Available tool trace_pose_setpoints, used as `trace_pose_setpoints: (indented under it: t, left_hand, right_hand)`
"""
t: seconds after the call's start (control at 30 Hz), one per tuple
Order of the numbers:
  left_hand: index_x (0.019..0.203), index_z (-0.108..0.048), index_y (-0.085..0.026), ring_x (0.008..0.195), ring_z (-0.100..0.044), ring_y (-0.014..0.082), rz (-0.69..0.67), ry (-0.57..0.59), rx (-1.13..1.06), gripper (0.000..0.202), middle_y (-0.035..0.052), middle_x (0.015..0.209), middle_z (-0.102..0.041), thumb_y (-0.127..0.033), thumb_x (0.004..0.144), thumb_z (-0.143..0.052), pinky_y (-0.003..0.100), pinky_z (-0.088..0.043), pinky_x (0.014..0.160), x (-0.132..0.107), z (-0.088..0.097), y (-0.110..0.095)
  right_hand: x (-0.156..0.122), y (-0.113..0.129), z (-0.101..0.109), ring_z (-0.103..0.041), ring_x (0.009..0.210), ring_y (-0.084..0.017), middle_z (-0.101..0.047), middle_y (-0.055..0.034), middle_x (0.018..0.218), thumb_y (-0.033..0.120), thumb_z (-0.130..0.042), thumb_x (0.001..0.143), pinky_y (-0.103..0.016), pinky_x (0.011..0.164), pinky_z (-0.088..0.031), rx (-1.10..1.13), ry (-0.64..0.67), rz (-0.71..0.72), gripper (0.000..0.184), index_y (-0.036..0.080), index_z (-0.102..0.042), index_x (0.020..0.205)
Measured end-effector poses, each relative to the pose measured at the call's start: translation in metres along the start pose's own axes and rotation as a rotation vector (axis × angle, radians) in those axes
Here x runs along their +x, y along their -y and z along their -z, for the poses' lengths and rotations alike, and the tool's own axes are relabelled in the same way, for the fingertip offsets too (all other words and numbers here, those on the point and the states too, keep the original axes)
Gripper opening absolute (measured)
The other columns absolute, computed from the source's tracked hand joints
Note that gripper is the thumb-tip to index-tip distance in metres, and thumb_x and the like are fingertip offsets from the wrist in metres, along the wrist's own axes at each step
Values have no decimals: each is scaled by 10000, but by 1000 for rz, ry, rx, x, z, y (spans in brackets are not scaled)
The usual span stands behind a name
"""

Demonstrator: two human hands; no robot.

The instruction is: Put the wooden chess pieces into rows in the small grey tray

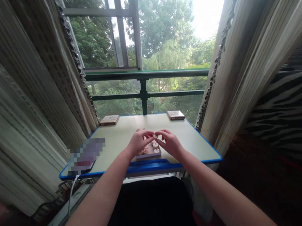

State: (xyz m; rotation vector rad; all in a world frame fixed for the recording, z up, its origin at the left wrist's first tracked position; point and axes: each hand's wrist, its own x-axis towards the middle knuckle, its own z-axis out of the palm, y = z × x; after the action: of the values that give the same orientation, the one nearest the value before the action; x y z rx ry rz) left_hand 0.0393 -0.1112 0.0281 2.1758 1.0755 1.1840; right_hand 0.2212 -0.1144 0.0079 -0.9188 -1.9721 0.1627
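Note:
My left hand (pixel 139 142) and my right hand (pixel 171 141) meet above a shallow, light-coloured box (pixel 150 155) near the table's front edge. Between their fingertips is a round xiangqi piece (pixel 155 136), pinched from both sides with thumbs and index fingers. More round wooden pieces lie in the box: a right-hand column with dark characters (pixel 155 145) and, at the left, a piece with a red character (pixel 146 151). A few pieces (pixel 139 130) show beyond my left fingers. My hands cover part of the box.
The pale table (pixel 194 148) has a blue rim. Two flat boxes, one at the back left (pixel 110 120) and one at the back right (pixel 176 115), lie near its far edge. A blurred-out device (pixel 85 156) with a white cable (pixel 72 193) lies at left. Curtains flank the window.

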Motion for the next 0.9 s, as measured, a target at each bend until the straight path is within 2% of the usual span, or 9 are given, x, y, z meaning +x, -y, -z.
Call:
trace_pose_setpoints:
  t: [0.13, 0.23, 0.33, 0.53, 0.73, 0.9]
  left_hand:
    - [910, -685, -204, 928, -574, 201, -152, -46, 210, 222, 59, 945, -685, -351, 760, -609, 356, -434, 876, -32, -11, -6]
    - [895, -693, -213, 1018, -517, 220, -206, -119, 336, 190, 60, 1007, -661, -321, 774, -594, 389, -378, 950, -46, -20, -3]
    - [887, -704, -224, 1069, -459, 242, -179, -164, 423, 180, 57, 1047, -641, -305, 778, -585, 407, -370, 951, -52, -25, -1]
    - [903, -708, -233, 1060, -439, 246, -146, -136, 471, 198, 56, 1042, -632, -305, 780, -570, 409, -364, 943, -54, -29, -1]
    - [963, -696, -248, 1117, -392, 290, -71, -153, 519, 266, 72, 1134, -588, -378, 761, -583, 463, -320, 938, -59, -31, -4]
    - [970, -697, -267, 1131, -380, 308, -94, -163, 586, 258, 61, 1151, -590, -366, 785, -546, 468, -293, 928, -63, -33, -8]
  right_hand:
    - [-33, 11, 1, -526, 608, -91, -622, -55, 923, 285, -587, 787, -236, 618, -471, 15, 32, -16, 242, 200, -640, 1006]
    - [-42, 11, 1, -516, 589, -84, -626, -55, 942, 263, -607, 763, -235, 622, -469, 11, 102, -18, 270, 202, -647, 1023]
    - [-42, 11, -1, -525, 592, -84, -635, -54, 917, 255, -589, 778, -235, 638, -462, -9, 114, -40, 226, 195, -670, 980]
    - [-40, 13, 0, -499, 570, -78, -625, -41, 874, 281, -597, 773, -231, 636, -445, -14, 141, -88, 201, 179, -678, 925]
    - [-37, 14, 4, -479, 613, -98, -528, 10, 704, 293, -637, 731, -222, 623, -413, -54, 161, -159, 197, 182, -679, 888]
    - [-35, 12, 2, -459, 598, -99, -504, 26, 640, 302, -640, 730, -215, 593, -388, -68, 182, -186, 217, 184, -684, 906]
